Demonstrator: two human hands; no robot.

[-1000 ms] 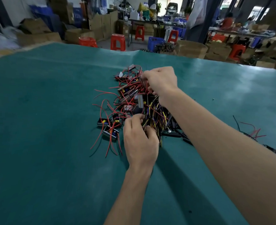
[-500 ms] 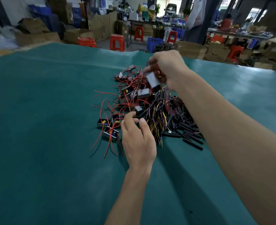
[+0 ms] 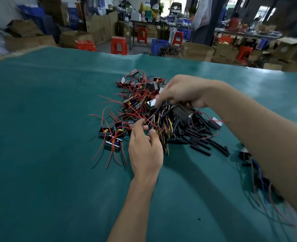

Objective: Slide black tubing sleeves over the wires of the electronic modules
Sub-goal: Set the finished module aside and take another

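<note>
A heap of small black electronic modules [image 3: 135,103] with red wires lies mid-table on the green mat. To its right lies a pile of short black tubing sleeves [image 3: 199,137]. Between them is a bunch of yellow and purple wires [image 3: 163,127]. My right hand [image 3: 182,92] hovers over the heap and grips one module [image 3: 181,111], blurred, with its wires trailing down. My left hand [image 3: 145,149] sits at the heap's near edge, thumb and fingertips curled onto the wires there. One single module [image 3: 215,123] rests to the right of the sleeves.
The green mat [image 3: 48,163] covers the whole table. More modules with dark sleeves and red wires [image 3: 259,177] lie at the right, partly under my right forearm. Beyond the far edge stand cardboard boxes, red stools [image 3: 119,45] and work tables with people.
My right hand lifted a module out of the far side of the heap, then came down and nearer with it, over the sleeves. My left hand stayed at the wires.
</note>
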